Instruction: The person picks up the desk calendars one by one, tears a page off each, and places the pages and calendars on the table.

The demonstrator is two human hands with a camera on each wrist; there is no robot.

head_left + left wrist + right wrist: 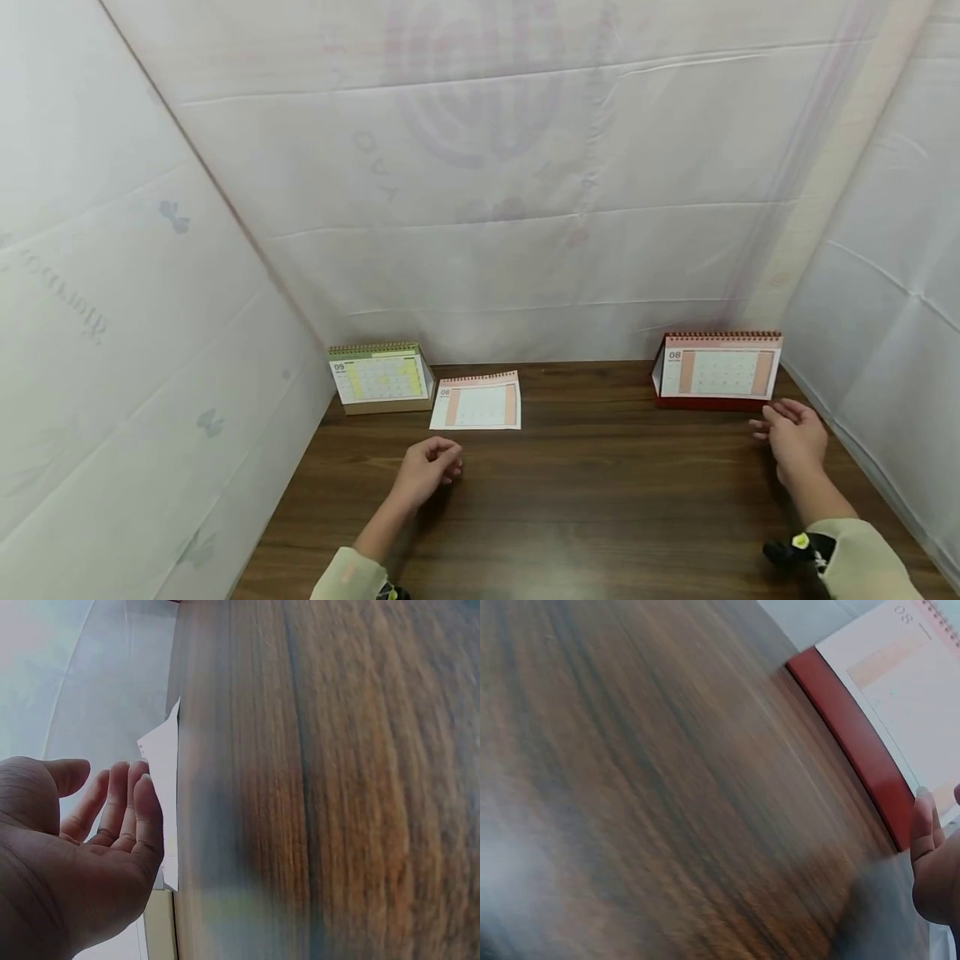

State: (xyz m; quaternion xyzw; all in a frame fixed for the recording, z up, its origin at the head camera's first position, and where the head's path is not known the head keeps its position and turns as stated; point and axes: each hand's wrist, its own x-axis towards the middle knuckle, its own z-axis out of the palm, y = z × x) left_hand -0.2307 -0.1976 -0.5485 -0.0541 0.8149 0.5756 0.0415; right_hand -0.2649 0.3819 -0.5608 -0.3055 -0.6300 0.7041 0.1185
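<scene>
Both hands in my head feed. Left hand is over the near side of the loose 08 page, which lies on the wood-grain table just beside the right end of the green-topped 09 calendar. My left wrist feed has its fingers loosely curved, a moderate gap to the thumb, nothing held; the page shows just past the fingertips. Right hand is at the lower right corner of the red-based 08 calendar, which stands upright at the far right of the table, near the back wall sheet. Right fingers are slightly bent, not wrapped round anything; my right wrist feed cuts off most of that hand, so I can't tell the thumb gap. One fingertip overlaps the corner of the red base there; contact or not, I can't tell. The 09 calendar stands upright at far left. Pale sleeves on both arms, black strap gear at the right wrist.
</scene>
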